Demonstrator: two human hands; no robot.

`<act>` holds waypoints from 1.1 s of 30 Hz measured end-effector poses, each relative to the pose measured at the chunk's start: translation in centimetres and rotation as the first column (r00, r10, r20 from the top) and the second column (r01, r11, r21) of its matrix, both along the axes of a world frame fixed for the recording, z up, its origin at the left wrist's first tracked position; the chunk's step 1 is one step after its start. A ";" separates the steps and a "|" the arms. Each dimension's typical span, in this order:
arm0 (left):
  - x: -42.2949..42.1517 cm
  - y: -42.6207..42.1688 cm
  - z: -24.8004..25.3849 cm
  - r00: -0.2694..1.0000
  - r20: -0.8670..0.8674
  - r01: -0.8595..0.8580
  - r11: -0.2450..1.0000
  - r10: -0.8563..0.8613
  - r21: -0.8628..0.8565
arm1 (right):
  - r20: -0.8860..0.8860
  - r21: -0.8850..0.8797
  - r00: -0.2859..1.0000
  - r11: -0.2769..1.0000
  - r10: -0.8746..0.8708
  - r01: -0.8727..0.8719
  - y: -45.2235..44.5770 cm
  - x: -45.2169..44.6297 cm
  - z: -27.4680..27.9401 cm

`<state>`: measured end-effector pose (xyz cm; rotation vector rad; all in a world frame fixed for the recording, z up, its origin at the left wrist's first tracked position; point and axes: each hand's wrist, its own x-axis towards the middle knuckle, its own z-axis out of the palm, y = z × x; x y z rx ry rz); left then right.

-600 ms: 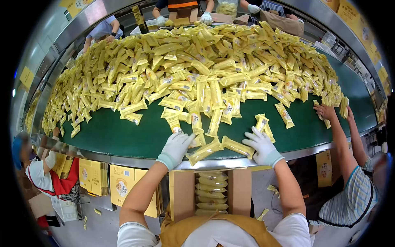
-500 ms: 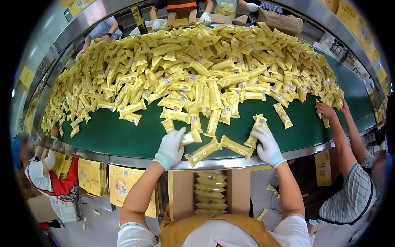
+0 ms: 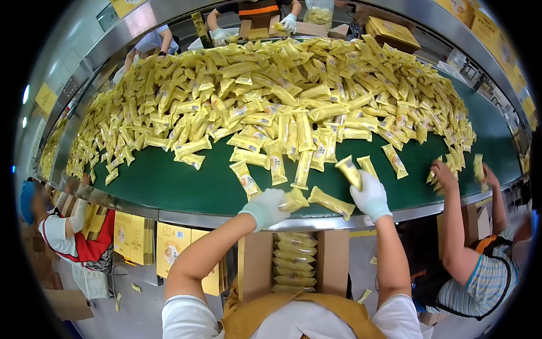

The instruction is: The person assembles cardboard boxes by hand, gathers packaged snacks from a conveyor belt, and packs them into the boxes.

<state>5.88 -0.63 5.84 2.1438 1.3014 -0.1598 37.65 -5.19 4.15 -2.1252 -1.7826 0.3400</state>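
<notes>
In the head view, the open carton (image 3: 258, 266) stands in front of the person's torso, with a column of yellow packets (image 3: 294, 259) visible between its raised side flaps. Beyond the carton runs the green belt (image 3: 214, 195), edged with metal, and farther from the carton a broad heap of yellow packets (image 3: 305, 96) covers much of it.

The left hand (image 3: 271, 207), in a white glove, is just beyond the carton at the belt's near edge, its fingers closed on the end of a blurred packet (image 3: 294, 200); whether anything else is under the palm cannot be told. Near that hand, farther from the carton, lies a labelled packet (image 3: 246, 179).

The right hand (image 3: 370, 198), also gloved, is beyond the carton and to its right, grasping a tilted packet (image 3: 349, 172) that sticks out past the fingers. Just behind this packet is another packet (image 3: 367, 166). Between the two hands, a loose packet (image 3: 332, 203) lies slantwise on the belt, beyond the carton.

Left of the carton are flat yellow boxes (image 3: 172, 248); well to its right, a co-worker in a striped shirt (image 3: 477, 282) reaches over the belt.
</notes>
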 end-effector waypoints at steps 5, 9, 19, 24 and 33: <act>-2.7 1.6 4.8 0.805 -0.076 -0.575 0.806 0.588 0.141 | -0.019 -0.201 0.948 0.927 0.318 -0.315 -2.1 -3.2 1.7; -3.3 4.8 0.3 0.694 -0.144 -0.677 0.708 0.705 0.201 | 0.093 -0.271 0.921 0.900 0.378 -0.341 -1.5 -4.6 -1.1; -4.1 4.7 0.4 0.792 -0.254 -0.415 0.795 0.555 0.443 | 0.233 -0.137 0.919 0.925 -0.318 0.355 2.1 3.4 0.0; -7.0 3.4 -5.8 0.898 -0.279 -0.104 0.779 0.341 0.619 | 0.453 -0.009 0.865 0.969 -0.216 0.247 2.1 3.5 -3.5; -5.3 1.9 -2.4 0.910 -0.267 -0.168 0.870 0.318 0.463 | 0.454 0.141 0.887 0.990 -0.082 0.019 -2.5 -0.6 -2.7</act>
